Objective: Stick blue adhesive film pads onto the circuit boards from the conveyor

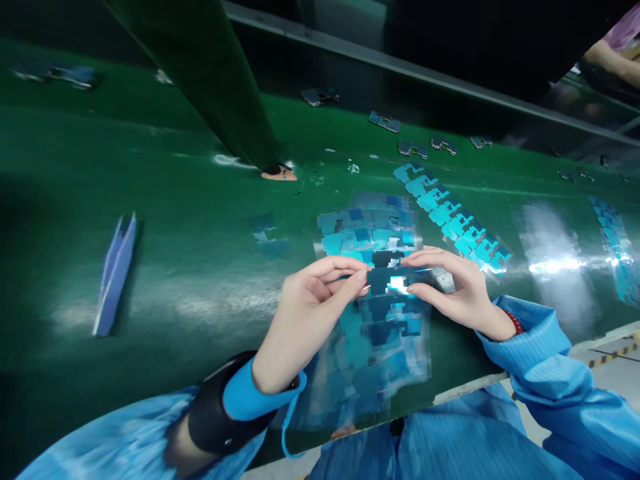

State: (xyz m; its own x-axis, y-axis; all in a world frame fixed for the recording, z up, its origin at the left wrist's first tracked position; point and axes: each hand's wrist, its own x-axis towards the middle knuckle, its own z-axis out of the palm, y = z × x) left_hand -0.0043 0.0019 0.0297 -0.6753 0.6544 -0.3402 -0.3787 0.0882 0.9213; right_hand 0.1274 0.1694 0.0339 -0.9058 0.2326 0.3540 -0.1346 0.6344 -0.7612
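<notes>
My left hand point(320, 293) is closed in a pinch, thumb against fingers, on the left end of a dark, shiny film piece point(380, 277). My right hand point(453, 287) has its thumb and fingertips at the other end of this piece, thumb at the near side and fingers at the far side. Right under both hands lies a stack of clear sheets point(385, 363) bearing blue die-cut film shapes, partly hidden by my left hand. A bright reflection on the held piece blurs its outline. A wrist strap with a blue cord circles my left wrist.
Blue-purple tweezers point(116, 277) lie on the green bench point(200, 200) at left. Another sheet of blue films point(453, 217) lies at right. Several small circuit boards point(385, 121) line the back. A dark green post point(210, 80) rises behind. A person's arm point(613, 63) shows far right.
</notes>
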